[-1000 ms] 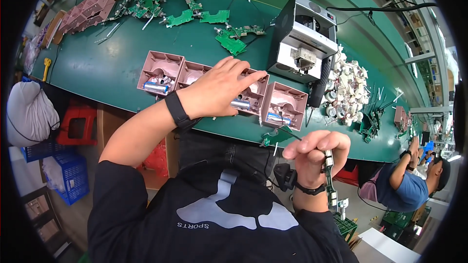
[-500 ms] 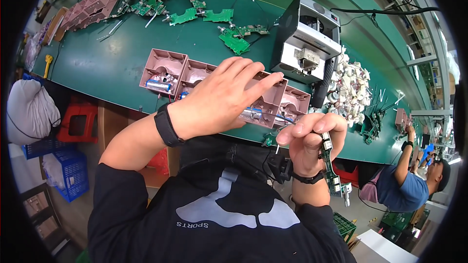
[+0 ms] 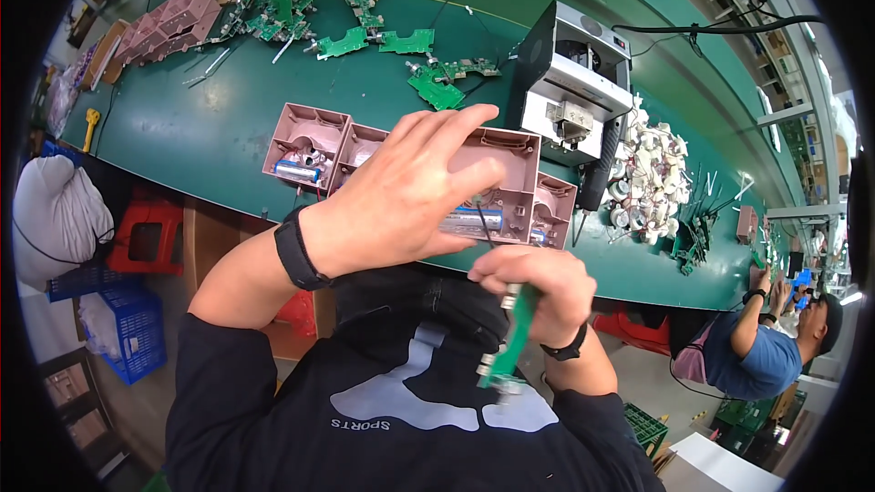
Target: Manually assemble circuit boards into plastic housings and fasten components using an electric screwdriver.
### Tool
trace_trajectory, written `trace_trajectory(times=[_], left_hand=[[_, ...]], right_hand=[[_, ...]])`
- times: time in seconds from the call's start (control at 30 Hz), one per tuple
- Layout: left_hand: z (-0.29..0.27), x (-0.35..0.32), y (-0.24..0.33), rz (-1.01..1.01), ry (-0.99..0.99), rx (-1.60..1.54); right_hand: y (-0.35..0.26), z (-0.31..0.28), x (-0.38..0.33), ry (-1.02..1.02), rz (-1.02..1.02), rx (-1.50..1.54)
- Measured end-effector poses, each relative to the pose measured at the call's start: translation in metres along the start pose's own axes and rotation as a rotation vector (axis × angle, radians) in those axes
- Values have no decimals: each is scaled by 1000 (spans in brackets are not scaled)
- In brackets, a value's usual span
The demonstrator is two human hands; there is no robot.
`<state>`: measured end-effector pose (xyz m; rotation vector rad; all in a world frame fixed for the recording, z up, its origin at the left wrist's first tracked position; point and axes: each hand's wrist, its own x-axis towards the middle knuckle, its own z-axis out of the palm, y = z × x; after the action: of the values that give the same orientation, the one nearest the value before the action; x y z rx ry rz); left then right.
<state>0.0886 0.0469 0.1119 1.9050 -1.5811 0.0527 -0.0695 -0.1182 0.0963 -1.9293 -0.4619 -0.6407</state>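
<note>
On the table (image 3: 219, 137), a pink housing (image 3: 509, 162) is partly covered by the left hand (image 3: 392, 191), whose fingers are spread wide over it. A green circuit board (image 3: 518, 333) is held in the closed fingers of the right hand (image 3: 554, 293), beyond the table's near edge.

There's room to pass over the bare green tabletop (image 3: 196, 128) left of the pink housings (image 3: 510, 159); far right, a boxy machine (image 3: 583, 79) and white heap (image 3: 649, 169) block the way
</note>
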Motion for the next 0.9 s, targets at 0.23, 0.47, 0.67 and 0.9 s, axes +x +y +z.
trace_trajectory(times=[0.23, 0.47, 0.67, 0.9], left_hand=[[-7, 2, 11, 66, 40, 58], [-29, -10, 17, 142, 56, 147], [-43, -16, 26, 129, 47, 133], [-37, -16, 27, 132, 12, -10]], right_hand=[[2, 2, 8, -140, -134, -254], [-7, 8, -18, 13, -376, -534], [2, 9, -22, 515, 475, -207], [31, 17, -32, -88, 628, 386]])
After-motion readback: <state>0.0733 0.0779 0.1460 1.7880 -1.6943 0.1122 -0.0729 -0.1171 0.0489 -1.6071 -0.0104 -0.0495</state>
